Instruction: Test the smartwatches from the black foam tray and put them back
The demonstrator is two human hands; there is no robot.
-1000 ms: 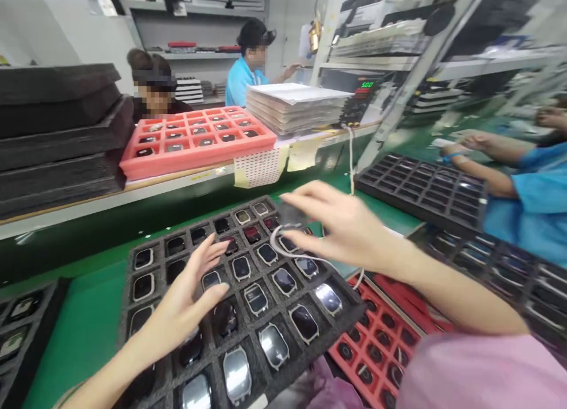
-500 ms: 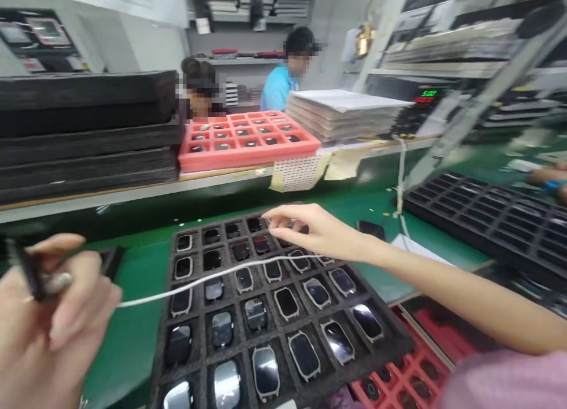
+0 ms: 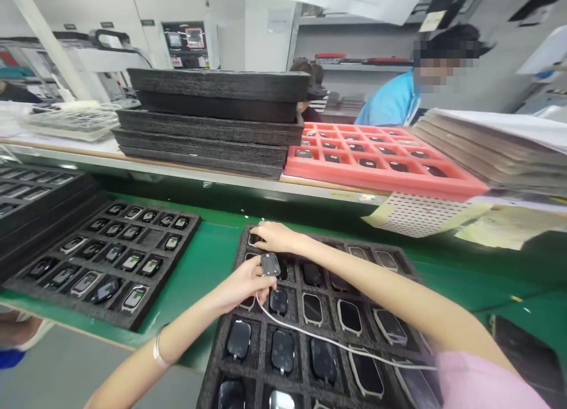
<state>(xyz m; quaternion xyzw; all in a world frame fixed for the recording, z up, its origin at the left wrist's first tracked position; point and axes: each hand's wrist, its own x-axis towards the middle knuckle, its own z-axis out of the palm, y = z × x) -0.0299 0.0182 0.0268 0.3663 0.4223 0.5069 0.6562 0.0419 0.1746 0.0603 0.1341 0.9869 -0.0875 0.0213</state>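
Smartwatch body (image 3: 270, 264) pinched in fingertips of left hand (image 3: 241, 285), just above the far-left cells of the black foam tray (image 3: 261, 343); glass face towards the camera, long axis running away from the person, tilted slightly. White cable (image 3: 336, 345) trails from under that hand across the tray to the near right. Right hand (image 3: 277, 237) fingertips down in the tray's far-left corner cell, grip cannot be told; markings on watch too small to read.
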